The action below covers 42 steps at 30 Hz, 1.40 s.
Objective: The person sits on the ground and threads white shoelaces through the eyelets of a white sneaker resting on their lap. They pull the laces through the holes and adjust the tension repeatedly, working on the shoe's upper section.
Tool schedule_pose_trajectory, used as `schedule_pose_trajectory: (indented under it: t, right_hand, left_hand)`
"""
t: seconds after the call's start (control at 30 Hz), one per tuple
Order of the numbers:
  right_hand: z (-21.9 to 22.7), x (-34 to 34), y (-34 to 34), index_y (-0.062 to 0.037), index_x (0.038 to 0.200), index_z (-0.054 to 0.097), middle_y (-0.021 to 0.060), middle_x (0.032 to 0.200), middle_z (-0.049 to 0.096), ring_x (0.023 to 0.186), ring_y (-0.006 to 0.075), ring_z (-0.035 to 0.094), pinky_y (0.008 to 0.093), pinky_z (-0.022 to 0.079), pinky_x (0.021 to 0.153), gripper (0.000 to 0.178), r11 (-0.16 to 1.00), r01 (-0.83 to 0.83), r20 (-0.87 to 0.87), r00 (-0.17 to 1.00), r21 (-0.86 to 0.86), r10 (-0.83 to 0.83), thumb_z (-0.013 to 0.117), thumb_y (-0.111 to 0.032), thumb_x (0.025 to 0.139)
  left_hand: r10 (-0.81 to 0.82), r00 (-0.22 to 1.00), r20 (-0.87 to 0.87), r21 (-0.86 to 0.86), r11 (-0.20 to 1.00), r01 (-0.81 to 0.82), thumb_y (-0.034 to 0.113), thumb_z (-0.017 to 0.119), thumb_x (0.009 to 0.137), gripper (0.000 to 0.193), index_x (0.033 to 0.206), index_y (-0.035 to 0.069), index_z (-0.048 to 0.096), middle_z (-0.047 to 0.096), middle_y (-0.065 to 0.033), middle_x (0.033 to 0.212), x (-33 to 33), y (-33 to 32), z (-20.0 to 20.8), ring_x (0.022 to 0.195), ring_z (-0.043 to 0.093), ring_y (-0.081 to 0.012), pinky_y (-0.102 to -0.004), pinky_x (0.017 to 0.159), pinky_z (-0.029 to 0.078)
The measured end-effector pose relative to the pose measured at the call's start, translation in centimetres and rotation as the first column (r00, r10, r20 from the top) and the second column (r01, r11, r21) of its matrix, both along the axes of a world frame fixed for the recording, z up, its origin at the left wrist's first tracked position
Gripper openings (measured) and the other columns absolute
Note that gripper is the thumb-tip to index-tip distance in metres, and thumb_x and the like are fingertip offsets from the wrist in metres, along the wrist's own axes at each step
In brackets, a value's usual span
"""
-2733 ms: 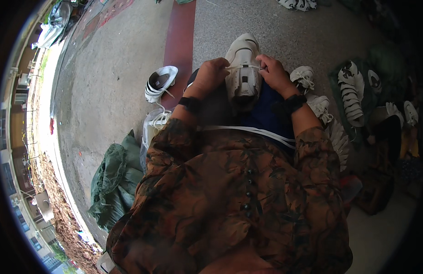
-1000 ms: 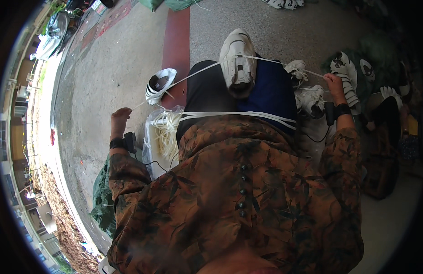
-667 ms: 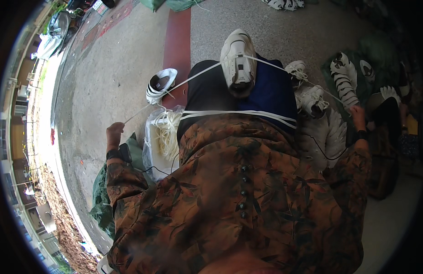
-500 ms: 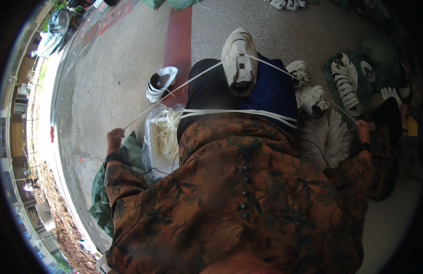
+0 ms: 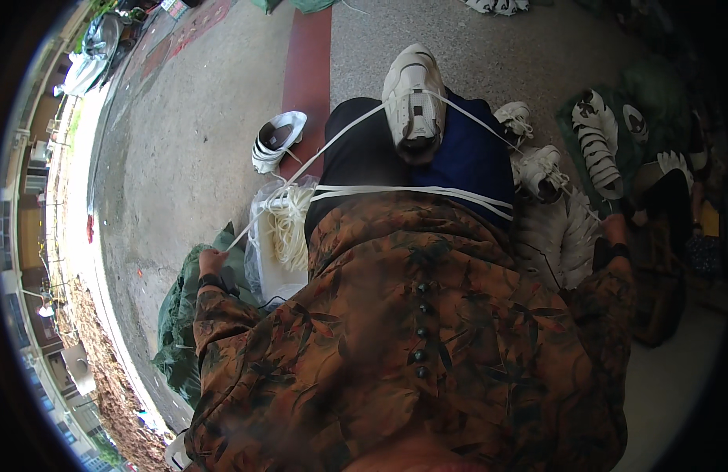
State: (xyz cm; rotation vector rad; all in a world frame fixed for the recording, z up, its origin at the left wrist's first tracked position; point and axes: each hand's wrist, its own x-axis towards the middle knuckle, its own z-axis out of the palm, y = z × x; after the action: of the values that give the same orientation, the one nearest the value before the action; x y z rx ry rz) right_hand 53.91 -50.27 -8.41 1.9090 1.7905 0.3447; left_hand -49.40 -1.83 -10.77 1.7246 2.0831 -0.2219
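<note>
left hand [image 5: 212,260] pinches one end of lace [image 5: 324,148]; right hand [image 5: 613,227] pinches the other. shoe [image 5: 415,75]: ahead of and between both hands, long axis toe-away, neither clearly nearer.

Shoe [image 5: 415,77] off-white, dark-marked; lace [image 5: 327,145] white; shirt [image 5: 364,315] brown, dark-leaf-patterned; floor stripe [image 5: 309,63] dull red.

Smooth-toed, mesh-tongued shoe [image 5: 416,104], matt cloth shirt [image 5: 364,315], rough-looking concrete floor [image 5: 199,126].
</note>
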Motion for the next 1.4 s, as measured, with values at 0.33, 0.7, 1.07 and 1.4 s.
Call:
schedule_pose_trajectory:
  t: [0.33, 0.7, 1.07, 1.4]
  right_hand:
    - [9.6, -25.4, 33.6, -0.0059, 0.069, 0.053, 0.0057, 0.063, 0.059, 0.057, 0.0121, 0.057, 0.0219, 0.044, 0.051, 0.010, 0.936, 0.152, -0.908, -0.332, -0.318, -0.255, 0.061, -0.006, 0.075]
    - [5.0, -32.5, 46.8, -0.0019, 0.063, 0.050, 0.0001, 0.060, 0.046, 0.059, 0.0078, 0.041, 0.0269, 0.036, 0.054, 0.018, 0.841, 0.486, -0.935, -0.118, 0.239, 0.334, 0.066, -0.003, 0.071]
    - [4.9, -33.9, 47.2, -0.0035, 0.062, 0.052, 0.0110, 0.065, 0.052, 0.063, 0.0281, 0.053, 0.0342, 0.043, 0.060, 0.009, 0.611, 0.382, -0.720, 0.408, 0.693, 0.562, 0.058, 0.000, 0.067]
    - [5.2, -33.1, 49.3, -0.0031, 0.061, 0.049, 0.0182, 0.061, 0.054, 0.061, 0.0376, 0.055, 0.0439, 0.041, 0.054, 0.012, 0.843, 0.427, -0.933, 0.290, 0.326, 0.214, 0.056, -0.007, 0.069]
  left_hand:
    - [0.305, 0.408, 0.861, -0.363, 0.929, 0.071, 0.027, 0.064, 0.086, 0.019, 0.082, 0.009, 0.060, 0.053, 0.0021, 0.062, 26.3, 6.1, 4.4, 0.045, 0.045, -0.0076, -0.0209, 0.040, 0.034]
    - [-0.435, 0.249, 0.865, 0.252, 0.807, 0.534, 0.013, 0.066, 0.076, 0.013, 0.072, 0.004, 0.057, 0.053, 0.0011, 0.067, 48.4, 6.7, 9.5, 0.068, 0.048, -0.0075, -0.0254, 0.067, 0.043]
    - [-0.274, 0.153, 0.949, 0.195, 0.897, 0.396, 0.007, 0.066, 0.075, 0.011, 0.072, 0.003, 0.056, 0.054, 0.0016, 0.074, 49.0, 7.1, 8.0, 0.073, 0.048, -0.0066, -0.0236, 0.070, 0.042]
    - [-0.213, 0.197, 0.957, 0.183, 0.970, 0.161, 0.007, 0.067, 0.078, 0.008, 0.081, 0.001, 0.062, 0.060, 0.0001, 0.070, 50.4, 6.0, 8.1, 0.064, 0.053, -0.0061, -0.0216, 0.061, 0.045]
